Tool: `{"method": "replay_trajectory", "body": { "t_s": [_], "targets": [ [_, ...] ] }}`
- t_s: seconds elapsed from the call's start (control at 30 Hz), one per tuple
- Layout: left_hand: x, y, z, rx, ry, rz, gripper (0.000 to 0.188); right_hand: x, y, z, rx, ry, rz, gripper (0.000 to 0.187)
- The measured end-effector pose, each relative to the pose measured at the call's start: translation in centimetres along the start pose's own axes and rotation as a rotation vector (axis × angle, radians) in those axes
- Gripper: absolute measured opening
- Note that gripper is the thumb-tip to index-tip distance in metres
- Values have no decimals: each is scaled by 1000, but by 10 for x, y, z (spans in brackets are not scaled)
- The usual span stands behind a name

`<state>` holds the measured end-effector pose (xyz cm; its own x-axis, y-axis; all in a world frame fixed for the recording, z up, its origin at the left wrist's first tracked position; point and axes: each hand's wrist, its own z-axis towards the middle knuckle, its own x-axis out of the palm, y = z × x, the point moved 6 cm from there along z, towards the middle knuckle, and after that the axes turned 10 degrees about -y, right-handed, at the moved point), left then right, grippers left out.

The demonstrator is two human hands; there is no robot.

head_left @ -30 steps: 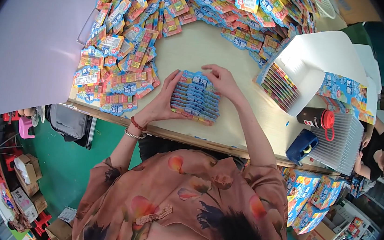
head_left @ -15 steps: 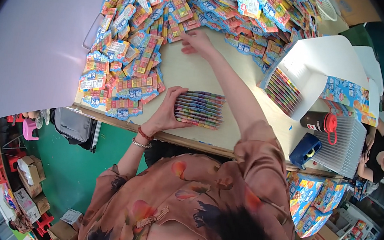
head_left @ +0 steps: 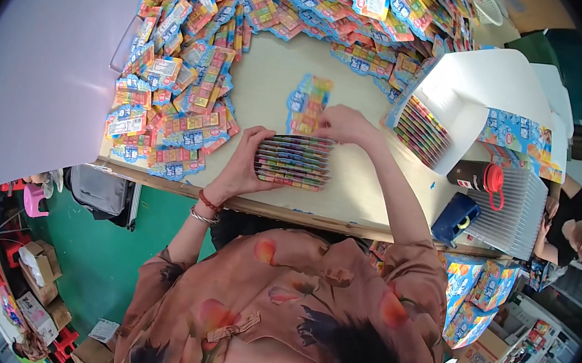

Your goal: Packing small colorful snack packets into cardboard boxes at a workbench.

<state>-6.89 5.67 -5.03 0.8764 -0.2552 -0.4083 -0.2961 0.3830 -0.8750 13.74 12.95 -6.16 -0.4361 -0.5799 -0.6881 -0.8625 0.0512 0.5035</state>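
My left hand (head_left: 239, 165) is closed round the left end of a stack of flat candy-coloured packets (head_left: 293, 164), standing on edge close to the table's front edge. Just beyond the stack, my right hand (head_left: 348, 126) pinches one single packet (head_left: 307, 105), which has a blue wavy border and rows of yellow and pink pieces. That packet is slightly blurred and its lower end is near the top of the stack. A large heap of similar packets (head_left: 206, 80) covers the table's left and far side.
To the right, an open white box (head_left: 469, 76) lies tilted with a row of packets (head_left: 420, 135) inside. Beside it are a black bottle with red lid (head_left: 476, 176), a blue tape dispenser (head_left: 456, 219) and a ribbed clear tray (head_left: 511, 212). Another person (head_left: 571, 218) sits at far right.
My right hand has come back from the heap toward the stack, now with a single packet in its fingers. My left hand still grips the stack; the whole view has shifted slightly.
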Motion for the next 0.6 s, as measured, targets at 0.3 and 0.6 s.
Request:
{"method": "replay_trajectory", "body": {
  "t_s": [0.3,0.6],
  "targets": [
    [8,-6,-7,-47,44,-46,98,-35,19,34,-447,-246,-474,70],
    [16,-13,-6,49,138,-13,117,-29,-19,-7,-377,-285,130,42]
  ]
}}
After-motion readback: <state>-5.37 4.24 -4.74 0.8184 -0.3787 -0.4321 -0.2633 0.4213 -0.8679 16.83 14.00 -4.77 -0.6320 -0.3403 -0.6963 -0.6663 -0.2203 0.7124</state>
